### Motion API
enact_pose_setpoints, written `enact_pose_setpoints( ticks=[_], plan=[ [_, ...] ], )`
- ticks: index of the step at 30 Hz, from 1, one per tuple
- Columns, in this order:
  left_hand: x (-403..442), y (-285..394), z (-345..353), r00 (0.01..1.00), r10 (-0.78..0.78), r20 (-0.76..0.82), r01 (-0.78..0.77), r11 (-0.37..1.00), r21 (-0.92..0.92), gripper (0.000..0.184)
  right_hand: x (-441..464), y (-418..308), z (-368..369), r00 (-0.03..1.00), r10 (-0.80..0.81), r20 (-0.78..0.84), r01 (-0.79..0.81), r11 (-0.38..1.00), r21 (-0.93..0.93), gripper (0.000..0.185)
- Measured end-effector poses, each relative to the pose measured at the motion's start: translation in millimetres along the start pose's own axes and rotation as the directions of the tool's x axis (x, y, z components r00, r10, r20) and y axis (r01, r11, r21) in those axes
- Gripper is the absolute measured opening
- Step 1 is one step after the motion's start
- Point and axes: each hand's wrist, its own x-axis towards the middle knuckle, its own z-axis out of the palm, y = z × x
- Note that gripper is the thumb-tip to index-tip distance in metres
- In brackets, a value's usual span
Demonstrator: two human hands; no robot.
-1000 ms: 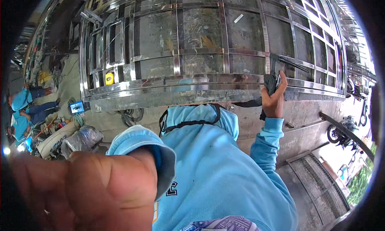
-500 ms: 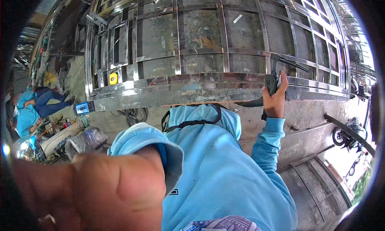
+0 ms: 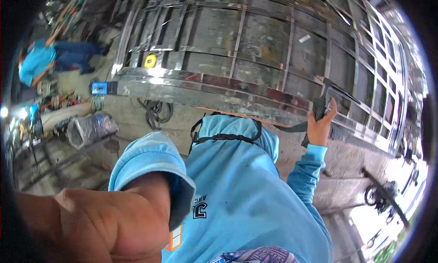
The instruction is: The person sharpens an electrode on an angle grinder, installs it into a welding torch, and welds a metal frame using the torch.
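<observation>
My right hand [image 3: 322, 126] is closed round the black handle of what looks like a welding electrode holder [image 3: 319, 108]. A dark rod sticks out from its top toward the right, over the metal frame [image 3: 237, 53]. Black cable [image 3: 294, 127] trails from its lower end, along the frame's near edge. Very close to the lens at lower left is my left hand [image 3: 105, 222], raised near my head. Its fingertips run into the dark image border, so whatever they touch is hidden.
A yellow tape measure [image 3: 150, 60] lies on the frame's left part. Beside the frame's left corner sits a blue box [image 3: 104, 88]. Coiled cable [image 3: 157, 113] is on the floor. Another person [image 3: 39, 62] is at far left. A motorcycle [image 3: 383, 193] stands at right.
The view has turned and blurred, so the frame now slopes down to the right. My right hand still holds the tool. The other person appears higher, with an arm extended.
</observation>
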Motion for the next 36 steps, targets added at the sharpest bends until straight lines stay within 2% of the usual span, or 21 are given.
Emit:
enact_pose_setpoints(
  ticks=[1,4,8,11,13,14,15,17,18,19,20,21,23,25,26,27,29,31,33,34,36],
  plan=[
    [0,10,-2,1.000,0.013,-0.008,-0.013,0.999,0.031,0.048,2,-11,1,0.996,0.065,0.061,-0.068,0.996,0.060,0.080],
    [-3,35,-1,0.998,0.050,-0.047,-0.045,0.994,0.100,0.048,15,4,19,0.985,-0.171,-0.013,0.170,0.984,-0.049,0.079],
    [-9,39,0,0.995,0.049,-0.085,-0.038,0.990,0.134,0.049,26,3,28,0.987,-0.159,-0.013,0.159,0.986,0.057,0.080],
    [-10,14,-6,0.988,-0.071,-0.137,0.088,0.989,0.121,0.049,30,14,22,0.972,-0.228,-0.063,0.223,0.972,-0.075,0.079],
    [-17,-12,-17,0.968,-0.183,-0.170,0.204,0.972,0.117,0.050,29,27,10,0.980,-0.182,-0.078,0.179,0.983,-0.048,0.079],
    [-22,-26,-25,0.958,-0.245,-0.151,0.267,0.951,0.156,0.050,25,33,3,0.983,-0.153,-0.098,0.150,0.988,-0.037,0.078],
    [-33,-54,-45,0.966,-0.252,-0.064,0.259,0.910,0.324,0.042,18,32,-6,0.993,-0.015,-0.115,0.014,1.000,-0.005,0.078],
    [-57,-110,-87,0.959,-0.260,0.112,0.136,0.770,0.624,0.032,6,46,-24,0.975,0.030,-0.220,-0.052,0.994,-0.095,0.078],
    [-74,-134,-91,0.887,-0.452,-0.091,0.400,0.657,0.639,0.025,-1,52,-35,0.963,0.049,-0.264,-0.090,0.986,-0.143,0.078],
    [-91,-158,-95,0.742,-0.606,-0.287,0.635,0.497,0.592,0.018,-8,57,-44,0.952,0.064,-0.301,-0.126,0.973,-0.192,0.079],
    [-100,-183,-96,0.602,-0.746,-0.284,0.739,0.386,0.552,0.018,-16,57,-56,0.935,0.104,-0.339,-0.159,0.978,-0.139,0.079],
    [-109,-213,-102,0.595,-0.780,-0.192,0.633,0.308,0.710,0.021,-27,54,-67,0.919,0.139,-0.369,-0.182,0.980,-0.083,0.080],
    [-124,-283,-124,0.572,-0.820,0.035,0.459,0.356,0.814,0.022,-49,65,-85,0.870,0.232,-0.435,-0.215,0.973,0.088,0.081],
    [-132,-362,-152,0.687,-0.675,0.268,-0.026,0.346,0.938,0.025,-72,90,-108,0.803,0.301,-0.515,-0.172,0.944,0.283,0.082],
    [-130,-398,-163,0.695,-0.660,0.287,-0.151,0.257,0.955,0.027,-83,86,-125,0.784,0.201,-0.587,-0.218,0.975,0.043,0.078],
    [-128,-432,-172,0.696,-0.645,0.314,-0.273,0.167,0.947,0.030,-98,84,-141,0.738,0.232,-0.634,-0.263,0.964,0.046,0.080],
    [-116,-486,-194,0.566,-0.770,0.296,-0.483,-0.018,0.876,0.040,-117,57,-168,0.655,0.285,-0.700,-0.321,0.943,0.085,0.084],
    [-108,-523,-213,0.400,-0.900,0.174,-0.498,-0.055,0.865,0.042,-138,42,-198,0.605,0.225,-0.764,-0.365,0.931,-0.015,0.083],
    [-100,-541,-230,0.210,-0.970,0.122,-0.515,-0.003,0.857,0.038,-147,24,-220,0.573,0.219,-0.789,-0.379,0.925,-0.018,0.083],
    [-99,-541,-239,0.178,-0.971,0.159,-0.515,0.046,0.856,0.038,-149,13,-223,0.571,0.216,-0.792,-0.359,0.933,-0.004,0.083],
    [-93,-527,-237,-0.006,-0.988,0.154,-0.566,0.131,0.814,0.040,-142,8,-230,0.588,0.204,-0.783,-0.338,0.941,-0.009,0.084]
  ],
)
